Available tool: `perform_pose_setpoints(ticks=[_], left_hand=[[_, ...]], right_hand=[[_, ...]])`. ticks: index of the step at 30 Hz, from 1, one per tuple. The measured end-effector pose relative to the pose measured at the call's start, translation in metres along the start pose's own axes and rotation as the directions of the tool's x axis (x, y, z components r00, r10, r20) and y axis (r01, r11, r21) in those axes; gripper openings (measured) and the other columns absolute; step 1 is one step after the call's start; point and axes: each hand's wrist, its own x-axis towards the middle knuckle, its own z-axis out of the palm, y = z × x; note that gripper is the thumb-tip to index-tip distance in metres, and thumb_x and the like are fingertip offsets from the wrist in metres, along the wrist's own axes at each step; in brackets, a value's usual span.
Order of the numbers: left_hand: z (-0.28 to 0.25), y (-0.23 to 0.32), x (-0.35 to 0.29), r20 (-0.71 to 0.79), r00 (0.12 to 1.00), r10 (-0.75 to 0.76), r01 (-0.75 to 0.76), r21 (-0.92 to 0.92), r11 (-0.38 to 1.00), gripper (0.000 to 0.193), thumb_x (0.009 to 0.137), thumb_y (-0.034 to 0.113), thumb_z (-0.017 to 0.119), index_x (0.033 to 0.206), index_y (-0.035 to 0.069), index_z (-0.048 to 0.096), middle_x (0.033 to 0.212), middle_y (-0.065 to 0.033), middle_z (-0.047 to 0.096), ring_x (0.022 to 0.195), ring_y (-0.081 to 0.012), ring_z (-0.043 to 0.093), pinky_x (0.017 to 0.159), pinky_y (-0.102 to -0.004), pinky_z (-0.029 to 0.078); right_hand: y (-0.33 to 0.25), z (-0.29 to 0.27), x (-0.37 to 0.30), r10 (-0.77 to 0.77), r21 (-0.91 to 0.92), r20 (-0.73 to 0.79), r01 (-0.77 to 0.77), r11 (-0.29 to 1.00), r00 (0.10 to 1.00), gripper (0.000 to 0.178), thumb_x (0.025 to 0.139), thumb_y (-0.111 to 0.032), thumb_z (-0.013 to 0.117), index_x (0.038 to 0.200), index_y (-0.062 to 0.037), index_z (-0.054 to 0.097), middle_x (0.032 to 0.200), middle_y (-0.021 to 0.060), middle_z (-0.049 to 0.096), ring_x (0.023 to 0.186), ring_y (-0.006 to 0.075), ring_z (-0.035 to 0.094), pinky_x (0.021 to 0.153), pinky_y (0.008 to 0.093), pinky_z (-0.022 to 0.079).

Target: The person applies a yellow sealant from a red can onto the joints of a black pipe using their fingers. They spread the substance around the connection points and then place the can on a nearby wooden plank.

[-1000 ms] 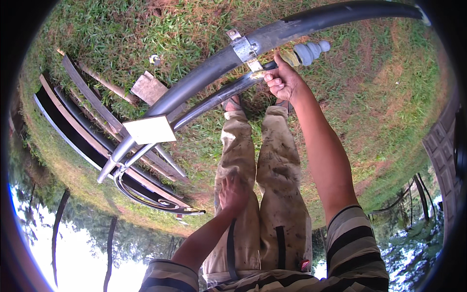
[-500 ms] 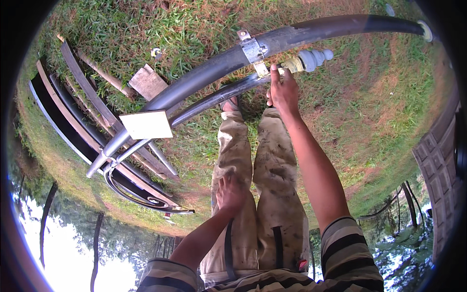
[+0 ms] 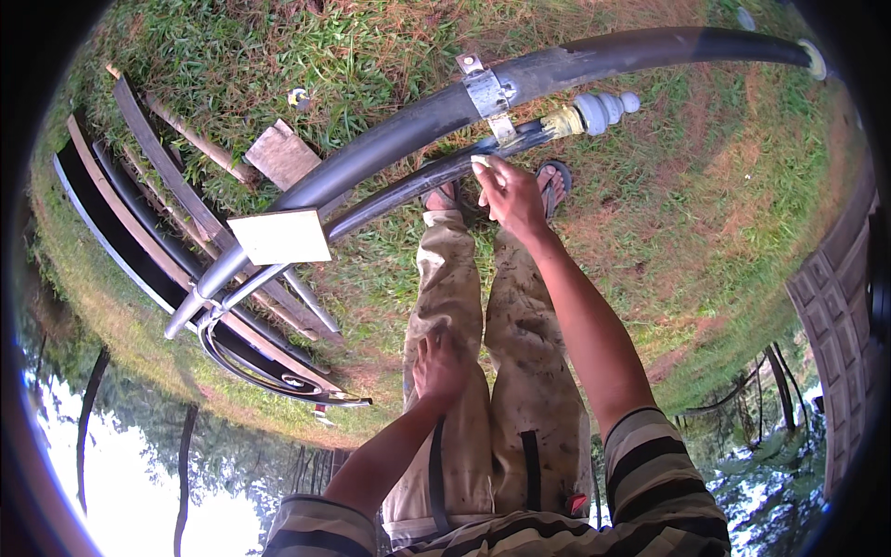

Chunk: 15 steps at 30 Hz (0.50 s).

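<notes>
My right hand [image 3: 512, 200] is closed, pinching a small whitish piece [image 3: 480, 161] whose kind I cannot make out. It is close below a thin black pipe [image 3: 408, 186]; whether the piece touches the pipe is unclear. That pipe ends in a grey ringed, knob-like tip [image 3: 605, 111] with a yellowish collar [image 3: 561, 122]. A thick black pipe [image 3: 594, 67] runs above it, and a metal clamp bracket [image 3: 485, 93] sits around the thick one and reaches down to the thin one. My left hand [image 3: 438, 369] lies on my left thigh, fingers spread, holding nothing.
A pale rectangular board [image 3: 278, 239] lies across both pipes at left. Beyond it are long wooden strips [image 3: 167, 153], a dark curved trough-like piece [image 3: 116, 237] and a short plank [image 3: 281, 156] on the grass. My sandalled foot [image 3: 554, 183] stands below the thin pipe.
My right hand has moved left and down from the yellowish collar along the thin pipe. The whitish piece in its fingers now shows. My left hand has stayed on the thigh.
</notes>
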Motion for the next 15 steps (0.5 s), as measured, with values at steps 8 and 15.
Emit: perform_pose_setpoints(ticks=[8, 15], left_hand=[[0.000, 0.001, 0.002, 0.008, 1.000, 0.014, -0.014, 0.029, 0.999, 0.056, 0.094, 0.033, 0.066, 0.144, 0.009, 0.054, 0.150, -0.0149, 0.049, 0.135, -0.0400, 0.050, 0.106, -0.0541, 0.050], [0.005, -0.003, 0.003, 0.015, 1.000, 0.012, -0.013, 0.055, 0.998, 0.061, 0.092, 0.030, 0.067, 0.147, 0.008, 0.051, 0.151, -0.0148, 0.048, 0.137, -0.0402, 0.048, 0.107, -0.0530, 0.049]], right_hand=[[-0.019, -0.020, 0.002, 0.064, 0.474, -0.154, 0.016, 0.881, 0.986, 0.070, 0.104, -0.044, 0.066, 0.152, -0.0017, 0.035, 0.075, 0.0123, 0.072, 0.040, 0.0102, 0.053, 0.038, 0.0245, 0.038], [-0.029, 0.041, -0.007, 0.177, -0.563, -0.175, -0.246, 0.789, 0.968, 0.084, 0.104, -0.059, 0.054, 0.161, -0.0043, 0.025, 0.090, 0.0256, 0.073, 0.078, 0.0441, 0.072, 0.064, 0.0498, 0.058]])
